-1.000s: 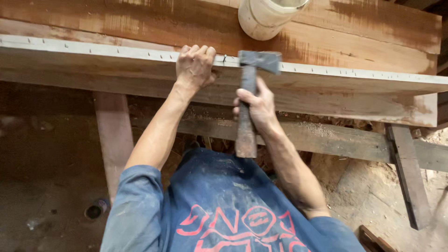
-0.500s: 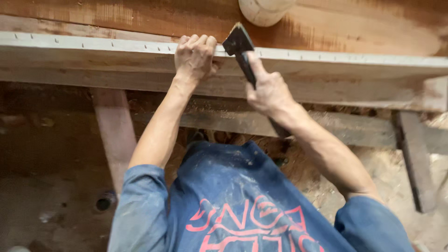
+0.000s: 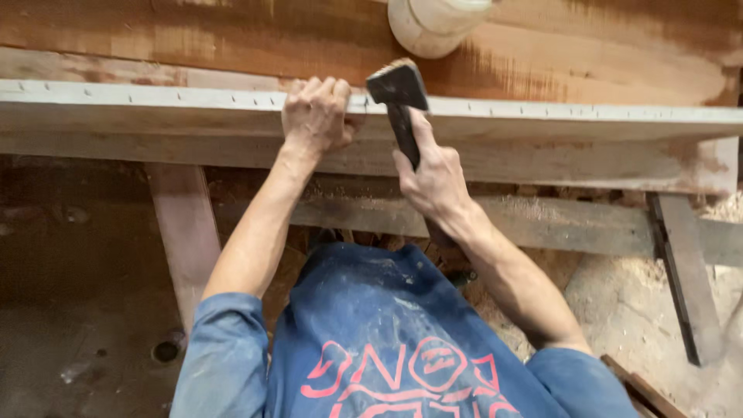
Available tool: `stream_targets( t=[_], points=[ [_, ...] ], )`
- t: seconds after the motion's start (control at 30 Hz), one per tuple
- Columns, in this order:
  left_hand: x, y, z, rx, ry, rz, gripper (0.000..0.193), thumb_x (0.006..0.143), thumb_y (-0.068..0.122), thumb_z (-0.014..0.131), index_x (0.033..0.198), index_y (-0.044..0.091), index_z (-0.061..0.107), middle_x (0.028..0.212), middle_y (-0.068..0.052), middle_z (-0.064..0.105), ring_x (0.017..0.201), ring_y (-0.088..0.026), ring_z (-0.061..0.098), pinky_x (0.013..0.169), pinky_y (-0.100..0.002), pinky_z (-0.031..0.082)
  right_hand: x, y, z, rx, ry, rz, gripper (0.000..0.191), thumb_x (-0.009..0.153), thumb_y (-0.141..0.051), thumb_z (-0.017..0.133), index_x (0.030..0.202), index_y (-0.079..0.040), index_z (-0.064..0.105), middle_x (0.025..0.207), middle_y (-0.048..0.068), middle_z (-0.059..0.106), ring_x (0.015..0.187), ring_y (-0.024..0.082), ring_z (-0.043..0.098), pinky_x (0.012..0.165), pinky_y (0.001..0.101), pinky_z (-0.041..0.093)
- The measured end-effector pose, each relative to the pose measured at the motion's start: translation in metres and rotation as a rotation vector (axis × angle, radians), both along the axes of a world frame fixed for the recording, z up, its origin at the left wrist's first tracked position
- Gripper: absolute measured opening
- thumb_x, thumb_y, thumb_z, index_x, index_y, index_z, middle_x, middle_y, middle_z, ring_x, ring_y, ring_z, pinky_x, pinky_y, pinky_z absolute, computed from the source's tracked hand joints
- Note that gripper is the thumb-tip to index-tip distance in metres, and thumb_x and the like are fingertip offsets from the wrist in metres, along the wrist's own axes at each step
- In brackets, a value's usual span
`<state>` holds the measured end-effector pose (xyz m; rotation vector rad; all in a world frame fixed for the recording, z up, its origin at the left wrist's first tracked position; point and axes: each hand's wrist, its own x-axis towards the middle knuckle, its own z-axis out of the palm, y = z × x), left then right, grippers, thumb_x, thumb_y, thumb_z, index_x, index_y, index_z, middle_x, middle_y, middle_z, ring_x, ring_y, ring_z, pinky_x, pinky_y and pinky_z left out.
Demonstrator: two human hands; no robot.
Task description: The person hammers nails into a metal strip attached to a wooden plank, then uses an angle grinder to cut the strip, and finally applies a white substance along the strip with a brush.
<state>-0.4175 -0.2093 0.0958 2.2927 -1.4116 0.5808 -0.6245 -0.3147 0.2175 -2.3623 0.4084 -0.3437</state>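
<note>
My right hand (image 3: 435,179) grips the dark wooden handle of a hammer (image 3: 399,91), whose metal head hovers right over the top edge of a long pale plank (image 3: 542,128). My left hand (image 3: 314,114) rests curled on that same edge, just left of the hammer head, fingers pinched at the strip. A row of small nails runs along the plank's top strip. Whether my left fingers hold a nail is hidden.
A white plastic tub (image 3: 433,23) sits on the reddish board (image 3: 193,39) behind the plank. Wooden legs (image 3: 186,232) and a cross rail (image 3: 557,220) stand under it. Sawdust covers the ground at the right (image 3: 635,310). My blue shirt fills the bottom.
The hammer has swung from a flat hold below the plank up to a tilted position with its head at the plank's edge. My left hand stayed put.
</note>
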Motion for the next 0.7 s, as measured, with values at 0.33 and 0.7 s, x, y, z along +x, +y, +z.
stream_targets(
  t=[0.33, 0.7],
  points=[
    [-0.001, 0.000, 0.002, 0.090, 0.045, 0.021, 0.020, 0.070, 0.017, 0.077, 0.081, 0.015, 0.061, 0.070, 0.000, 0.063, 0.062, -0.015, 0.060, 0.062, -0.032, 0.050, 0.008, 0.006, -0.017, -0.079, 0.049, -0.050, 0.061, 0.098, -0.005, 0.063, 0.153, -0.001, 0.038, 0.084, 0.024, 0.071, 0.064, 0.032, 0.073, 0.059, 0.0418, 0.060],
    [-0.028, 0.020, 0.012, 0.104, 0.125, 0.005, 0.015, 0.079, 0.006, 0.071, 0.090, 0.014, 0.064, 0.084, -0.002, 0.068, 0.079, -0.018, 0.066, 0.070, -0.033, 0.050, 0.012, -0.041, 0.010, 0.244, 0.003, -0.172, 0.033, 0.099, -0.019, 0.065, 0.122, 0.001, 0.052, 0.087, 0.010, 0.062, 0.073, 0.020, 0.065, 0.061, 0.0350, 0.058]
  ],
)
